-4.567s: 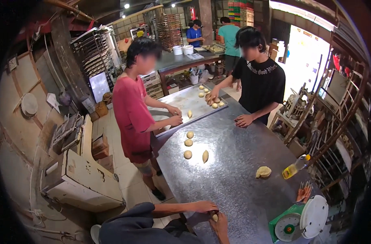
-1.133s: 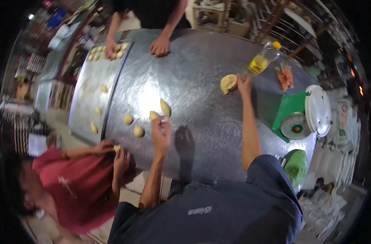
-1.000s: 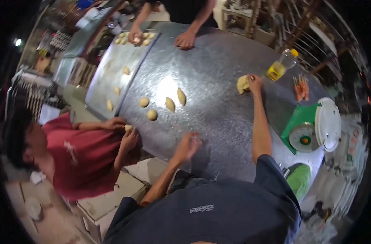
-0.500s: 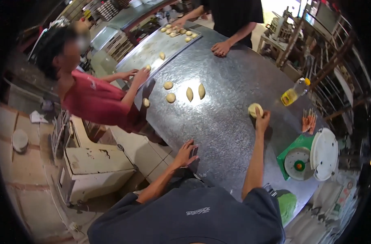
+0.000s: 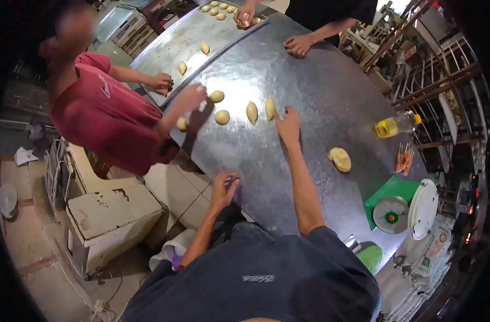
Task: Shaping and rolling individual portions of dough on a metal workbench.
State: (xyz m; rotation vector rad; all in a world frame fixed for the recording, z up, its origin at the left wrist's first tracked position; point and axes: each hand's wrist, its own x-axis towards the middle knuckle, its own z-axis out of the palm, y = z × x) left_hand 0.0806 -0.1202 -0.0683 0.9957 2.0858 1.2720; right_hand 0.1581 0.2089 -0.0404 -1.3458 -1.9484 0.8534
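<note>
My right hand reaches over the metal table, fingers apart. Its tips are right beside the right one of two spindle-shaped dough pieces; whether they touch it I cannot tell. The other spindle piece lies just to the left. Two rounder dough balls, an upper one and a lower one, sit further left. A larger pale dough lump rests on the table to the right, with no hand on it. At the near left table edge my left hand is open and empty, fingers loosely bent.
A co-worker in a red shirt stands left beside a metal tray bearing several dough pieces. Another person's hand rests on the far edge. On the right are an oil bottle, skewered sticks and a green scale.
My right hand has let go of the large dough lump and moved left to the spindle pieces. My left hand has shifted slightly left. The red-shirted co-worker's hand has moved off the tray.
</note>
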